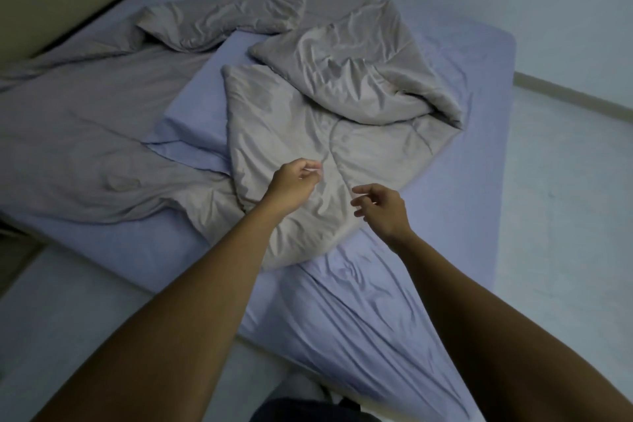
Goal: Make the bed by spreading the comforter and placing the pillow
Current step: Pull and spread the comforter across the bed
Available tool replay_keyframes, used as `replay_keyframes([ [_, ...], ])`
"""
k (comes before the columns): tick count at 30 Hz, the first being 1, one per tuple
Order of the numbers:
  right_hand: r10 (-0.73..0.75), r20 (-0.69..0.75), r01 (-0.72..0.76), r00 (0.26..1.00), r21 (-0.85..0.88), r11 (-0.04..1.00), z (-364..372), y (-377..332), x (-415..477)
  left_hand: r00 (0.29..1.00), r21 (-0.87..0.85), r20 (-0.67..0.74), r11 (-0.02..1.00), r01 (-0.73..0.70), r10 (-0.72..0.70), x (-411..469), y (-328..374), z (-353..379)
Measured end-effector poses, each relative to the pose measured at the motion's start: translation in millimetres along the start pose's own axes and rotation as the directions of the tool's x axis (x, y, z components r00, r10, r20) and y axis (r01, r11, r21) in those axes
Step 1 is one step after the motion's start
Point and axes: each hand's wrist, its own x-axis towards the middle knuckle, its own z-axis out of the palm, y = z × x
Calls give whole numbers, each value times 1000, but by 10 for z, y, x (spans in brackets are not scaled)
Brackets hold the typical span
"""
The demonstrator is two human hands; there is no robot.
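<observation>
From the head view, the taupe comforter (pixel 329 113) lay bunched and twisted across the middle of the bed, one long fold trailing off to the left and a thick roll heaped toward the far right. And there was the pillow (pixel 202 103), in a lavender case, sitting left of centre and half buried, with comforter draped over its right edge. The lavender fitted sheet (pixel 455 216) was bare and wrinkled along the near and right sides.

Both arms were stretched out over the nearest lobe of the comforter. The left hand (pixel 294 185) hovered with fingers loosely curled, thumb close to the fingertips, nothing in it. The right hand (pixel 380 207) hung just beside it, fingers half open and spread, also empty. Whether either brushed the fabric, I could not tell.

The comforter looked soft, puffy and light, with a smooth sheen that might slip through a loose pinch. The best hold, by my reckoning, was the near edge or a corner, a full handful in each hand, set well apart, so it would shake out flat rather than drag the pillow along.
</observation>
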Motion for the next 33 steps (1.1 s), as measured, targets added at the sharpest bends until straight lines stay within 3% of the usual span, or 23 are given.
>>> replay_keyframes([
  [6, -15, 2, 15, 1000, 7, 1000, 127, -200, 412, 997, -16, -82, 1000, 9, -10, 210, -93, -204],
  [17, -88, 173, 101, 981, -66, 993, 571, -184, 1466, 951, -48, -302, 998, 49, -61, 1085, -331, -414],
  [24, -82, 247, 121, 966, -148, 981, 1061, 23, 2762, 877, -37, -466, 993, 109, -114, 2041, -663, -532],
  [28, -167, 293, 230, 941, -196, 953, 1390, 221, 3478, 833, 211, -548, 949, 233, -83, 2616, -1008, -646],
  [33, -222, 316, 290, 922, -186, 939, 1809, 362, 4195, 698, 231, -705, 891, 391, -124, 3112, -1318, -716],
])
